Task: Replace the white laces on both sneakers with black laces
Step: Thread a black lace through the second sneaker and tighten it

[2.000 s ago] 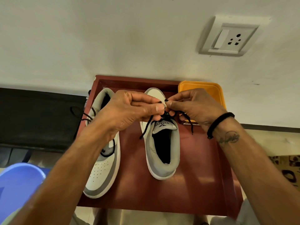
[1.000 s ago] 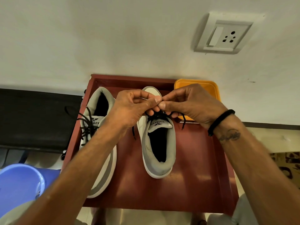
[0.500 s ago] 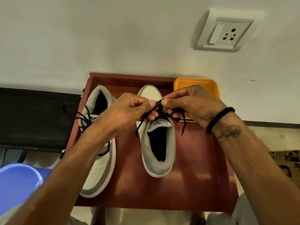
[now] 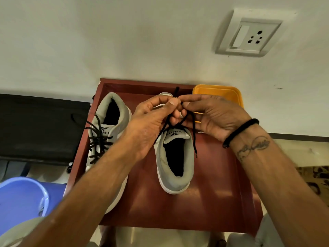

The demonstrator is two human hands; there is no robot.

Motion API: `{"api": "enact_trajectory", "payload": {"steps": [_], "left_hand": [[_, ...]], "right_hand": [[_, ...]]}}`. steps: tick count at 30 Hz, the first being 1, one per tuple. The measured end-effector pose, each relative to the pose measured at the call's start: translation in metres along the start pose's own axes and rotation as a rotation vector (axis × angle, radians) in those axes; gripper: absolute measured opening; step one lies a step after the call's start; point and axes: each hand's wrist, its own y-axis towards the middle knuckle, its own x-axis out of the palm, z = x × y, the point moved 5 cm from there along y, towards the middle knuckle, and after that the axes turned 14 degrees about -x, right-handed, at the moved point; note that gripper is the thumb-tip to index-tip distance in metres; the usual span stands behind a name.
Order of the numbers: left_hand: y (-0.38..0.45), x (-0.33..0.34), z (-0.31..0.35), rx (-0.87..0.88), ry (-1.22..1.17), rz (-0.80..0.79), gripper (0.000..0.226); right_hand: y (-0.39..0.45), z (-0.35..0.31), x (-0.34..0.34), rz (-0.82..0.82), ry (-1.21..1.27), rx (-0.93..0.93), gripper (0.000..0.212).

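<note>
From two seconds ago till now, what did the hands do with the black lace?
Both hands, left hand and right hand, kept pinching the black lace of the right grey-and-white sneaker and pulled it upward, one end now poking above the fingers. The left sneaker and yellow plastic container stayed put.

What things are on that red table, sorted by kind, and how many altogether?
Sneakers: 2, the left sneaker and the right sneaker
Black laces: 2, one loose in the left shoe, one pinched by the left hand and the right hand
Yellow container: 1
Total: 5, on the table
</note>
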Motion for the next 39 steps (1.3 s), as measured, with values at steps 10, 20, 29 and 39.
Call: {"api": "enact_trajectory", "payload": {"steps": [10, 20, 29, 39], "left_hand": [[0.004, -0.016, 0.013, 0.049, 0.480, 0.026, 0.020], [0.009, -0.022, 0.005, -0.005, 0.718, 0.039, 0.013], [0.009, -0.022, 0.001, -0.012, 0.681, 0.150, 0.013], [0.010, -0.025, -0.004, -0.181, 0.530, -0.001, 0.018]], "right_hand": [[0.000, 0.007, 0.004, 0.087, -0.003, 0.020, 0.022], [0.002, 0.006, -0.001, 0.111, -0.347, -0.092, 0.019], [-0.005, -0.001, 0.003, -0.089, -0.558, -0.212, 0.020], [-0.003, -0.006, 0.007, 0.001, -0.556, -0.396, 0.016]]}}
